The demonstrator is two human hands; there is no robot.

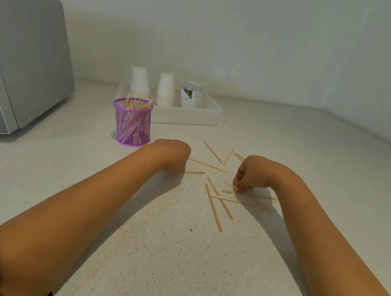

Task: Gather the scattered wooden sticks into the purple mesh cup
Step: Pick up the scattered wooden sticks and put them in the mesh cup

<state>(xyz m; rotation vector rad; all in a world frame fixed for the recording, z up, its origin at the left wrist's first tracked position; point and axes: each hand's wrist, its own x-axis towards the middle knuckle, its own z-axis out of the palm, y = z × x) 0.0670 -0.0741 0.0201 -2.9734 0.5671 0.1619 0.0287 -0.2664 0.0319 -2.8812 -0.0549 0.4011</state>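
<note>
Your right hand [249, 175] pinches at thin pale wooden sticks [218, 204] beneath its fingertips; your left hand [173, 154] (grip hidden, cannot tell) sits beside the purple mesh cup [132, 122].

- Soft, even indoor light, probably overhead.
- Arms cast diffuse shadows on the countertop [148, 242].
- Wide-angle bending at edges; microwave [10, 62] leans.
- Slight overall softness, no glare.
</note>
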